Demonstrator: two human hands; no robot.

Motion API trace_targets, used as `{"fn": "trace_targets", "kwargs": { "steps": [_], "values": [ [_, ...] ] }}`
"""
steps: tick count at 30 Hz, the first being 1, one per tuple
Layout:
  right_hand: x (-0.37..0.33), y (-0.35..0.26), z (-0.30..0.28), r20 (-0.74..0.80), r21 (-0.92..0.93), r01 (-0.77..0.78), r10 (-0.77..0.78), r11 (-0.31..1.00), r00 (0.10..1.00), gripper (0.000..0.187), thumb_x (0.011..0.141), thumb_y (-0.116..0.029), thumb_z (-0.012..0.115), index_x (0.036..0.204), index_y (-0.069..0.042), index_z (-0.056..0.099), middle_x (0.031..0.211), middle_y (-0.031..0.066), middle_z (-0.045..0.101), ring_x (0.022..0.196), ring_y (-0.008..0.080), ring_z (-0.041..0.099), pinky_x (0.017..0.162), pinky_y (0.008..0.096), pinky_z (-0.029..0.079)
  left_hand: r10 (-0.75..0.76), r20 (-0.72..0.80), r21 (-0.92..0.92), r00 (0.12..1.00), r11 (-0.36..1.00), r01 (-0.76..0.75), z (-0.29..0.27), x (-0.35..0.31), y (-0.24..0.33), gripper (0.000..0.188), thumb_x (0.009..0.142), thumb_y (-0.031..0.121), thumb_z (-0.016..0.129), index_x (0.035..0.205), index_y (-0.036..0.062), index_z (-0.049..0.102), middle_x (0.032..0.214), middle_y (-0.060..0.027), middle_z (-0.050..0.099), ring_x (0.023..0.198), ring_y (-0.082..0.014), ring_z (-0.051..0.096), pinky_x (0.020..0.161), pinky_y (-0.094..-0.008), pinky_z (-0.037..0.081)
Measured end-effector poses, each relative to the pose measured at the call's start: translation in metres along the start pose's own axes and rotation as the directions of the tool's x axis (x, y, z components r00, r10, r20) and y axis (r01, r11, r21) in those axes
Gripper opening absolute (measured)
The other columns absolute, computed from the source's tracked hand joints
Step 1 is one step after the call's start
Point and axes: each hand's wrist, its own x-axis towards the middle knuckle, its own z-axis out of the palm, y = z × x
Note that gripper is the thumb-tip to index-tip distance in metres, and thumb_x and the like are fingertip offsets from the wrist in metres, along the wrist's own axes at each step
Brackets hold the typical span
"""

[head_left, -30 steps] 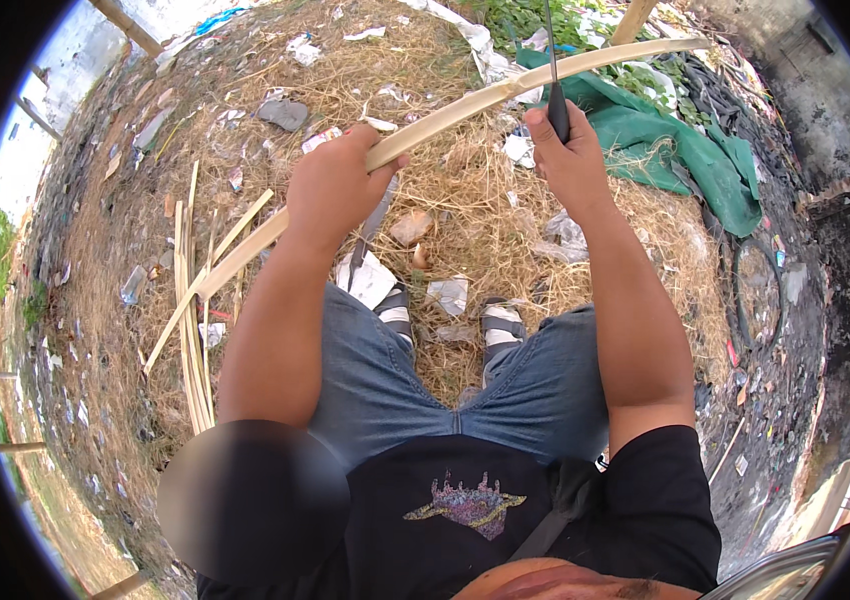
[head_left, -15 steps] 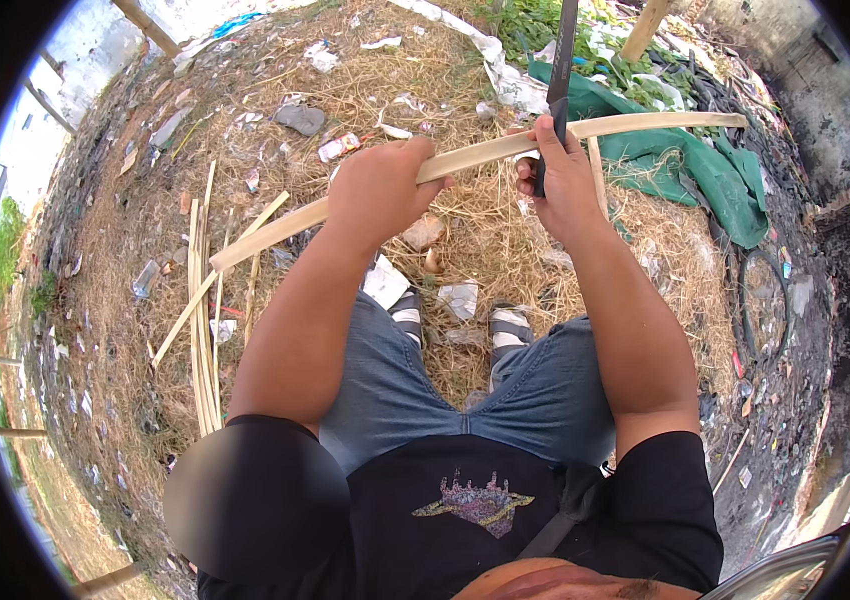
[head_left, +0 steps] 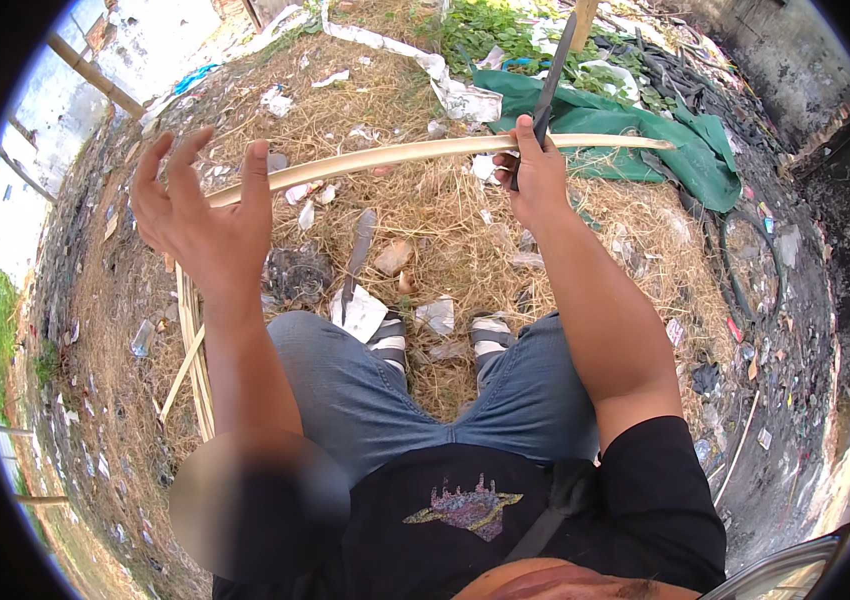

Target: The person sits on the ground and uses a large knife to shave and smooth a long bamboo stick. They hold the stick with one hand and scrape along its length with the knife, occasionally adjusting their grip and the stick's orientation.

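A long, pale bamboo strip runs across in front of me, bowed slightly upward. My right hand is closed around the dark handle of a long knife, whose blade points up and away. The strip crosses at that hand, against the knife and fingers, and its right end reaches over the green sheet. My left hand is raised at the strip's left end, fingers spread and thumb up. The strip's end passes behind the left thumb and is partly hidden there.
More pale strips lie on the ground at left, partly behind my left forearm. A second dark blade lies by white paper near my feet. A green sheet, a black hoop and scattered litter lie around on dry straw.
My left hand has released its grip on the strip, moved left to its end and spread its fingers. My right hand shifted slightly left with the knife, whose blade now leans more to the right.
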Motion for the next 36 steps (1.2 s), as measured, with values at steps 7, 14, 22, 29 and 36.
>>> {"fn": "trace_targets", "kwargs": {
  "steps": [7, 14, 22, 29, 36],
  "values": [
    [0.011, 0.002, -0.004, -0.067, 0.048, -0.043, 0.046, 0.998, 0.997, 0.041, 0.094, -0.047, 0.070, 0.103, -0.009, 0.057, 0.088, 0.0024, 0.058, 0.071, 0.0154, 0.062, 0.055, 0.0291, 0.049, -0.707, 0.290, -0.763, 0.645, 0.236, 0.602, 0.030, 0.024, -0.009, 0.083, 0.088, 0.036, 0.078, 0.143, -0.0023, 0.028, 0.140, -0.0222, 0.038, 0.129, -0.0310, 0.046, 0.107, -0.0464, 0.039],
    [0.018, 0.011, -0.004, -0.084, 0.044, -0.080, 0.083, 0.996, 0.993, 0.042, 0.095, -0.048, 0.067, 0.108, -0.010, 0.057, 0.091, 0.0034, 0.058, 0.074, 0.0165, 0.063, 0.056, 0.0294, 0.050, -0.617, 0.588, -0.808, 0.523, -0.435, 0.397, 0.058, 0.050, 0.042, 0.040, 0.110, 0.037, 0.037, 0.132, 0.0040, 0.039, 0.105, -0.0094, 0.055, 0.091, -0.0232, 0.060, 0.089, -0.0403, 0.051],
    [-0.010, -0.002, -0.006, 0.174, -0.078, -0.342, 0.351, 0.936, 0.920, 0.050, 0.098, -0.060, 0.054, 0.117, -0.014, 0.056, 0.103, 0.0072, 0.067, 0.070, 0.0115, 0.061, 0.052, 0.0225, 0.048, -0.746, 0.413, -0.910, 0.523, -0.365, 0.198, 0.065, 0.071, 0.019, 0.045, 0.111, 0.044, 0.024, 0.111, 0.0082, 0.051, 0.071, 0.0023, 0.039, 0.060, -0.0115, 0.032, 0.056, -0.0307, 0.033],
    [-0.041, -0.021, 0.000, 0.277, -0.490, -0.206, 0.375, 0.847, 0.885, 0.050, 0.099, -0.055, 0.058, 0.115, -0.008, 0.058, 0.068, -0.0045, 0.051, 0.049, 0.0019, 0.041, 0.042, 0.0191, 0.030, -0.592, 0.250, -0.897, 0.766, -0.439, -0.046, 0.033, 0.062, -0.053, 0.023, 0.085, 0.019, 0.045, 0.106, 0.0069, 0.044, 0.069, 0.0002, 0.038, 0.055, -0.0134, 0.032, 0.051, -0.0302, 0.028],
    [-0.066, -0.006, 0.040, 0.418, -0.643, 0.214, 0.103, 0.735, 0.903, 0.040, 0.102, -0.047, 0.058, 0.098, -0.007, 0.056, 0.064, -0.0061, 0.044, 0.050, 0.0021, 0.038, 0.044, 0.0206, 0.029, -0.568, 0.124, -0.967, 0.814, -0.252, -0.029, 0.004, 0.054, -0.067, 0.036, 0.090, 0.039, 0.059, 0.095, 0.0074, 0.041, 0.068, 0.0011, 0.035, 0.056, -0.0133, 0.029, 0.053, -0.0287, 0.026]
  ]
}}
